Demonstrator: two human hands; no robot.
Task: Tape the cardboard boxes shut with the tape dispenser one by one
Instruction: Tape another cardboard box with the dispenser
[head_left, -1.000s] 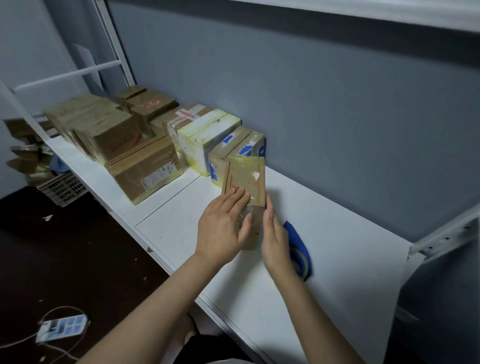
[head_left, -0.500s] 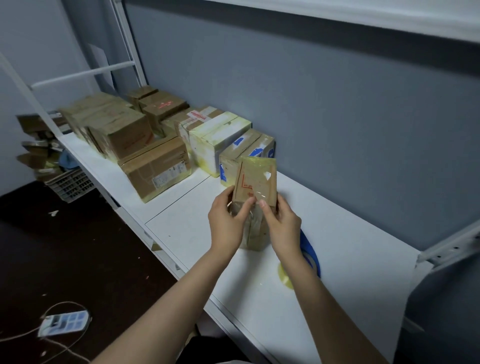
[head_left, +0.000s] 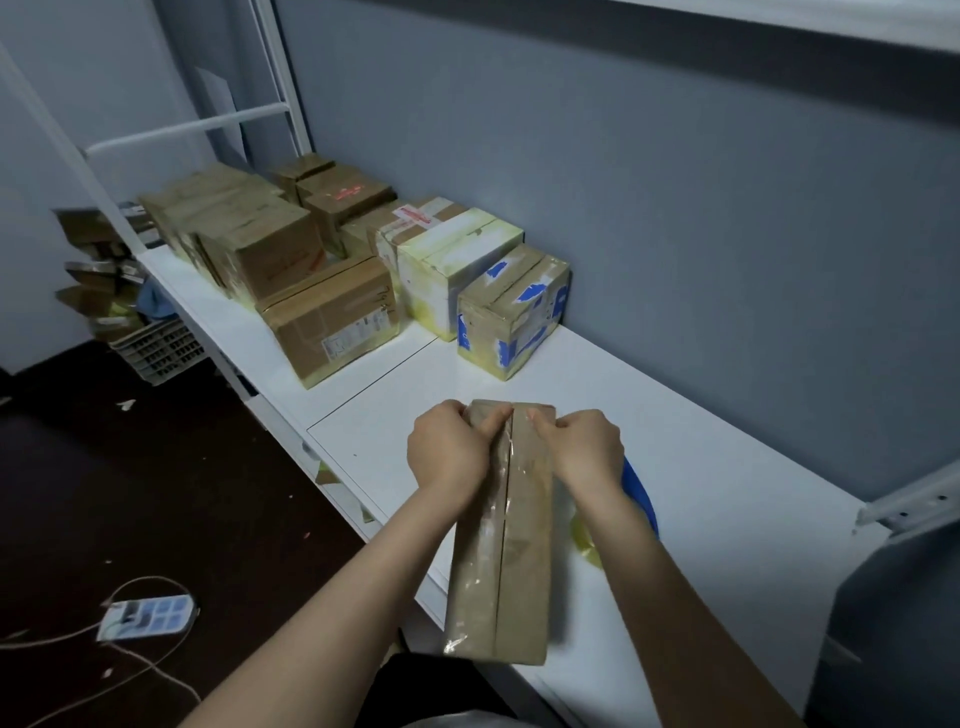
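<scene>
Wall: a big grey-blue wall (head_left: 675, 208) runs behind everything.
Floor: a dark floor (head_left: 156, 493) is down on the left.
Table: one long white table (head_left: 727, 493) stands against the wall, with a white metal frame (head_left: 280, 78) at its far end.
Boxes: about eight brown boxes (head_left: 332, 317) sit packed close at the far end of the table. Some hide others, so the count is not sure.
Long box: one long box (head_left: 511, 545) lies flat on the near edge of the table, with shiny clear tape along its middle line.
Hands: two. The left hand (head_left: 447, 452) and right hand (head_left: 587, 449) each grip the far end of the long box, fingers curled round it, thumbs on top.
Tape dispenser: one blue tape dispenser (head_left: 641, 493) lies on the table, partly hidden by the right arm.
Power strip: one power strip (head_left: 148, 616) lies on the floor.
Writing: red print, white stickers and blue tape show on some boxes, too blurry to read.
</scene>
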